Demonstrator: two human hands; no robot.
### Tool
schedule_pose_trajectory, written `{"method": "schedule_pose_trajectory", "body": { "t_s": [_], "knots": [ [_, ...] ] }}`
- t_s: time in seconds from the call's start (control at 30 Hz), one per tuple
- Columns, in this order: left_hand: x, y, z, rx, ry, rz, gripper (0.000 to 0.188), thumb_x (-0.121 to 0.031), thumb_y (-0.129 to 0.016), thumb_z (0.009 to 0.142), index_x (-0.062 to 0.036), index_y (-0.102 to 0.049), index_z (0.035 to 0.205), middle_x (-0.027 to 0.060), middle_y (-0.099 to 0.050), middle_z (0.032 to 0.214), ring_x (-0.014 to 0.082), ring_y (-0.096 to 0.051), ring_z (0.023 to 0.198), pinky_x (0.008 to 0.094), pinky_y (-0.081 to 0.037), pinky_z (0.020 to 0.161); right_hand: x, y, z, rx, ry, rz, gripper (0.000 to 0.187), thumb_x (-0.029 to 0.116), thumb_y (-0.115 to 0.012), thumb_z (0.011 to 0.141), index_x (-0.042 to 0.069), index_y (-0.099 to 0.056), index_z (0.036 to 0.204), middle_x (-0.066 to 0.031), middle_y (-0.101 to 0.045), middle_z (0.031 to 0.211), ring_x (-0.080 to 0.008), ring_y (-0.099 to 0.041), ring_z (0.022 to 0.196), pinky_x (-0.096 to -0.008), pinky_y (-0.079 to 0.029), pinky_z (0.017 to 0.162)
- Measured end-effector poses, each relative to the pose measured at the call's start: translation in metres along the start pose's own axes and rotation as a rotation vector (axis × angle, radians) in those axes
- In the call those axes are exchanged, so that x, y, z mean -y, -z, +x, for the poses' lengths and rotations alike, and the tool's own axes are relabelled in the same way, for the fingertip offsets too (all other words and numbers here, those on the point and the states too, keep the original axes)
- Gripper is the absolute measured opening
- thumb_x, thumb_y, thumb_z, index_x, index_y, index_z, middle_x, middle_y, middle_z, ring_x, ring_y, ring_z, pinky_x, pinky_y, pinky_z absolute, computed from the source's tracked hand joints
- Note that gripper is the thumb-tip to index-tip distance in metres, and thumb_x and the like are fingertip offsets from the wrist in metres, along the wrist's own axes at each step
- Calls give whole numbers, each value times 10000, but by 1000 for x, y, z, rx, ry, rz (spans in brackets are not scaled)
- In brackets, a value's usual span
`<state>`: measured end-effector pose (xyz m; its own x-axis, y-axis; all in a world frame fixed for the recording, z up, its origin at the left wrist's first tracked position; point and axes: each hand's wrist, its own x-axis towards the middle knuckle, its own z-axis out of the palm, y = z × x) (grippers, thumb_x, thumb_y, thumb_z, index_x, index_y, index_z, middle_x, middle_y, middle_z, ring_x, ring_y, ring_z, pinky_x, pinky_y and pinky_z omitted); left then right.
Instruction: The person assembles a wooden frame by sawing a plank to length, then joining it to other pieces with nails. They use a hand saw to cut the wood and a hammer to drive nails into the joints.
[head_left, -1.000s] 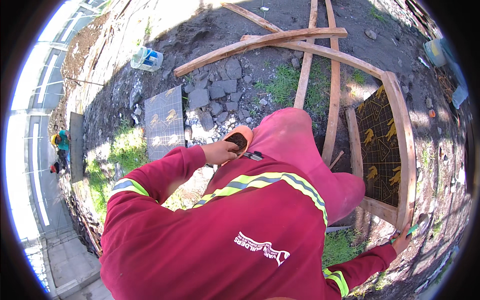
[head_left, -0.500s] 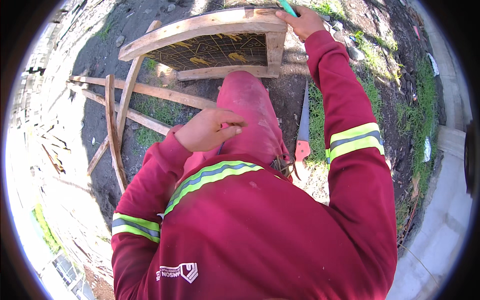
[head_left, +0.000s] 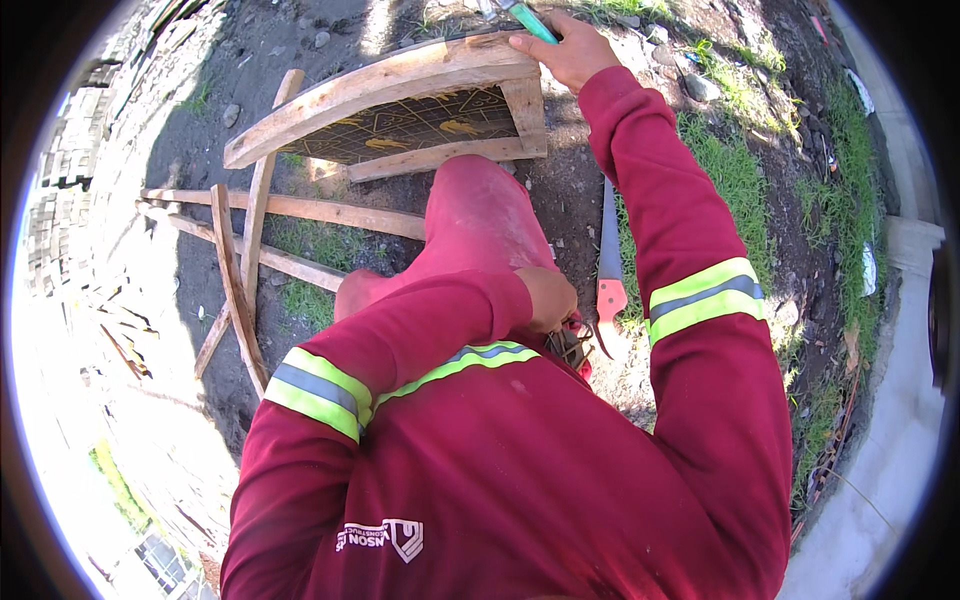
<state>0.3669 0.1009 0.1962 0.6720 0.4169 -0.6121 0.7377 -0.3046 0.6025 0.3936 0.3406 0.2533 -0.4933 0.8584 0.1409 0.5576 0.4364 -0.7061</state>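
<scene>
My right hand [head_left: 575, 52] is closed around the teal handle of a hammer [head_left: 532, 22], whose metal end runs to the upper edge of the picture. It is at the top right corner of a wooden frame [head_left: 385, 92] with a dark, yellow-printed panel inside. The frame stands tilted just beyond my bent knee [head_left: 485, 205]. My left hand [head_left: 550, 298] reaches across my body to a pouch [head_left: 570, 345] at my right hip. Its fingers point down and are hidden, so what they hold does not show.
A handsaw [head_left: 610, 250] with a red-orange handle lies on the ground right of my leg. Several loose wooden strips [head_left: 330, 212] cross one another at the left. Stones [head_left: 702, 88] and grass patches dot the soil; a concrete edge [head_left: 880, 440] runs along the right.
My left hand has moved right and down, from above my thigh to the hip pouch. My right hand and the hammer have shifted slightly left and down in the picture, with the frame.
</scene>
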Motion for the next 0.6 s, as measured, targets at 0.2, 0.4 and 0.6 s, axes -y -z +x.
{"method": "schedule_pose_trajectory", "body": {
  "t_s": [0.2, 0.4, 0.6],
  "knots": [
    [-3, 2, 3, 9, -51, -21, 249, -286, -631, 851, -108, -691, 1014, 108, -693, 926, 310, -649, 922, 451, -485, 783, -3, -2, -4, -12, -54, 48, 565, 556, -701, 786, 39, -667, 1011, -140, -673, 855, -294, -650, 801, -397, -503, 756],
    [4, 9, -5, -139, -139, -321, 203, -220, -645, 841, -29, -618, 906, 133, -664, 852, 304, -644, 852, 406, -479, 731, -9, -2, 1, 41, -94, 80, 698, 553, -715, 771, -34, -625, 1138, -214, -665, 1036, -327, -650, 941, -393, -500, 838],
    [17, 41, -43, -506, -223, -565, 101, -66, -606, 868, -8, -574, 944, 97, -647, 829, 202, -637, 804, 325, -497, 721, -10, -5, 2, 7, -97, 105, 682, 513, -732, 775, -49, -613, 1143, -220, -663, 1037, -325, -648, 939, -385, -499, 840]
  ]
}}
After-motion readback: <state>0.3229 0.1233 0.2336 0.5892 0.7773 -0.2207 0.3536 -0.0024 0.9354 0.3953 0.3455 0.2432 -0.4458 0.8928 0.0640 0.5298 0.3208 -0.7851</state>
